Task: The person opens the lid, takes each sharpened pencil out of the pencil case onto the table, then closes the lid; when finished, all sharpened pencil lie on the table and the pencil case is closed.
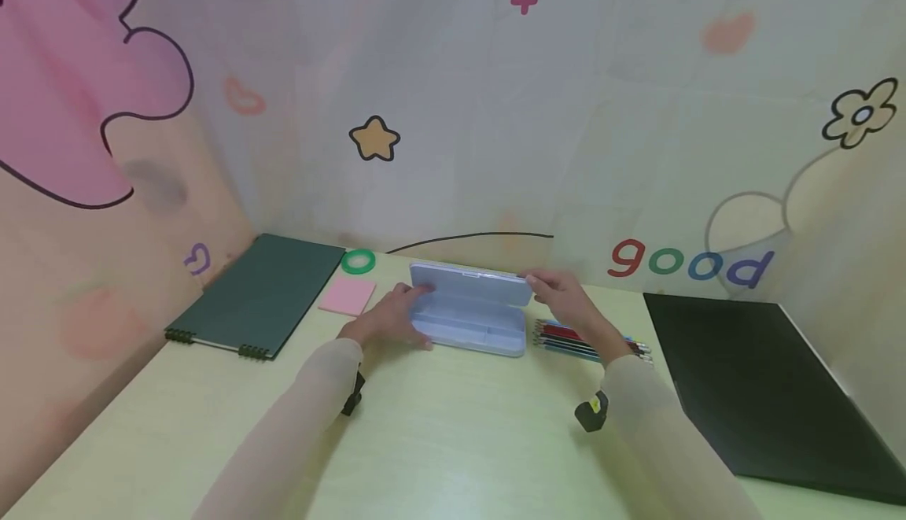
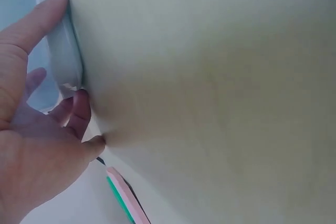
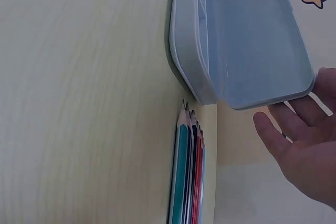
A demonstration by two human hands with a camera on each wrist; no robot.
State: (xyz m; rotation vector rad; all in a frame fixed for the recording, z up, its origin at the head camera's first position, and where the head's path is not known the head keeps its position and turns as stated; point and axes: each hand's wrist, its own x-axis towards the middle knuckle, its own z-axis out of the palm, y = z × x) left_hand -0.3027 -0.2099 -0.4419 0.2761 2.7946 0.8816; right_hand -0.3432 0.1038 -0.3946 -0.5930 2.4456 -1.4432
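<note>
A pale blue pencil case sits on the table with its lid raised, showing bare compartments inside. My left hand grips the case's left end, thumb along the front wall in the left wrist view and one finger over the inside. At the lid's upper right corner is my right hand, pinching the edge. In the right wrist view the fingers lie right at the lid's rim. A row of sharpened pencils lies just right of the case, partly hidden by the right hand in the head view.
A pink sticky-note pad and a green tape roll lie left of the case. Farther left is a dark green spiral notebook. A large black board covers the table's right side. A printed cloth hangs behind.
</note>
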